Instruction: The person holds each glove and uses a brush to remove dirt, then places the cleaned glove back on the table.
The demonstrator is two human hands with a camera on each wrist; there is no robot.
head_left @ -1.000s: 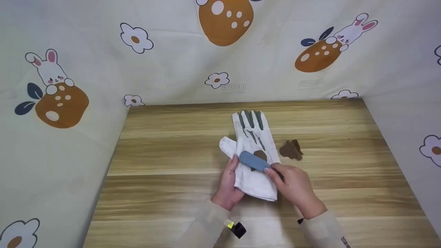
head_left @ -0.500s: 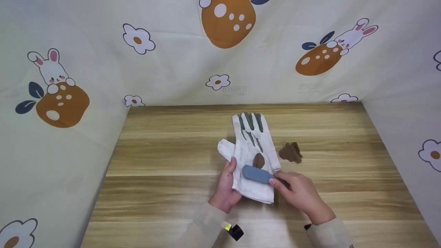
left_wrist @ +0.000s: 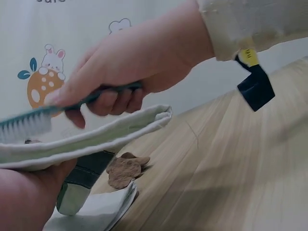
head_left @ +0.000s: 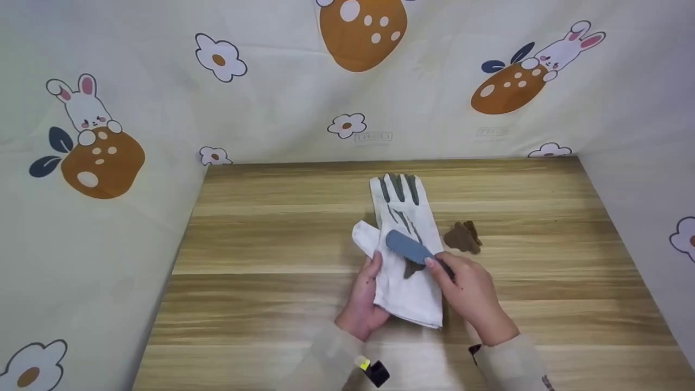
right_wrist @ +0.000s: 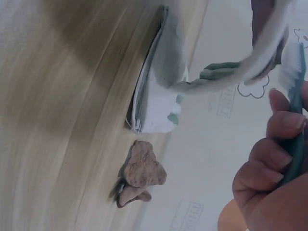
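Note:
My left hand (head_left: pixel 362 304) grips the thumb side of a white work glove (head_left: pixel 415 298) with grey-green strips, its thumb along the edge. My right hand (head_left: pixel 471 290) holds a blue-green brush (head_left: pixel 408 247) over the glove's palm. In the left wrist view, the white bristles (left_wrist: pixel 26 127) face down at the glove; contact is not clear. A brown patch (head_left: pixel 411 269) on the palm is partly covered by the brush. Under the held glove, a second white glove (right_wrist: pixel 161 101) lies on the table, mostly hidden from the head view.
Brown, clay-like lumps (head_left: pixel 462 237) lie on the wooden table (head_left: pixel 260 304) to the right of the gloves. A patterned cloth (head_left: pixel 282 81) with rabbits and flowers stands round the back and sides. Black tags (head_left: pixel 376 372) hang at the wrists.
The brush first slid down toward the cuff, baring the brown patch, then went back up toward the glove's fingers. My left hand keeps its hold on the glove. The lumps stay put.

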